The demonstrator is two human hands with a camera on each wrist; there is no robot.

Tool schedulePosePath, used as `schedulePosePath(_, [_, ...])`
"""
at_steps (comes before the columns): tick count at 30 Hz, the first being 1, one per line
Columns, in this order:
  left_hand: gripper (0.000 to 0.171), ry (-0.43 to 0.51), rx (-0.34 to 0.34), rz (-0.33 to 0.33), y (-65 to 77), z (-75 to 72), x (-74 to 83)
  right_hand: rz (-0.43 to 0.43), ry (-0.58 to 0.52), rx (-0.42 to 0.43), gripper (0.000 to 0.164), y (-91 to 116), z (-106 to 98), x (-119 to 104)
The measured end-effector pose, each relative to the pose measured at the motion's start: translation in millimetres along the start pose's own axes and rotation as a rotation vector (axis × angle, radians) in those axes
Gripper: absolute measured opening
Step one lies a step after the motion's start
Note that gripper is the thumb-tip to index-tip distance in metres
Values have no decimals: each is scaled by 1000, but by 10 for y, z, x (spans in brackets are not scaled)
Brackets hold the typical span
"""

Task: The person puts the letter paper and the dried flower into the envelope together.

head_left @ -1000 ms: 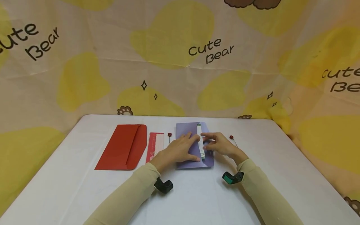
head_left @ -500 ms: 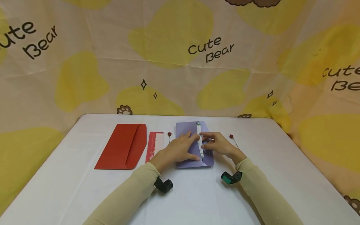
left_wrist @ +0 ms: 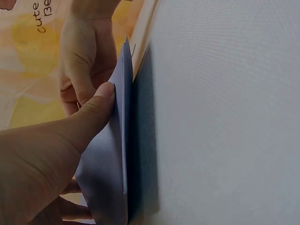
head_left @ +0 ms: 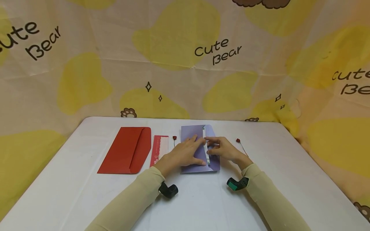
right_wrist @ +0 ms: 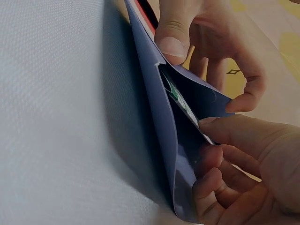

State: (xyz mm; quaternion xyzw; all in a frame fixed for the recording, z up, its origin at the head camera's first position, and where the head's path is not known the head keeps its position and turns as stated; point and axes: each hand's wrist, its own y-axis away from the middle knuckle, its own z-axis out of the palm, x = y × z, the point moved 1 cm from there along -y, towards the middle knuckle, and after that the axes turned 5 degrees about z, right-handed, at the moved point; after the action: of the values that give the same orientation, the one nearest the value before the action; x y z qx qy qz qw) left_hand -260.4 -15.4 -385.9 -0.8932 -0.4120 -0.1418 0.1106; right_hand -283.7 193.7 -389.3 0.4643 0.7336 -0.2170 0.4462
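Observation:
A lilac envelope (head_left: 189, 130) lies on the white table with its mouth to the right. My left hand (head_left: 185, 153) spreads over its front panel; the thumb presses near the lower part of the opening and the index fingertip sits at the panel's edge. In the right wrist view the mouth gapes, and a thin white card (right_wrist: 180, 101) with green print is partly inside. Thumb and fingers of my right hand (head_left: 226, 149) pinch the card's outer edge. Most of the card is hidden within the envelope.
A red envelope (head_left: 121, 154) lies at the left with its flap unfolded. Beside it is a pink-and-white card (head_left: 156, 146), partly behind my left arm. Small red roses on thin stems lie on both sides of the lilac envelope: a left rose (head_left: 174, 138) and a right rose (head_left: 238, 141).
The white card has slid left, further into the lilac envelope, so a narrower strip of it shows. My right hand has shifted slightly left with it; my left hand has stayed in place.

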Motion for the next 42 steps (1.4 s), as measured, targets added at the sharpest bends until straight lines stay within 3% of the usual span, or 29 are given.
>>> schedulePosePath(15, [78,-3,4,5,10,15,-4,-18,2,-6,60,-27,74,2])
schedulePosePath(25, [79,-21,7,19,11,5,5,-41,-6,-15,41,-42,104,5])
schedulePosePath(36, [76,-13,18,34,17,-9,19,-34,-20,-8,36,-65,165,15])
schedulePosePath(42, [79,-15,15,26,18,-11,20,-31,-16,-5,42,-70,181,21])
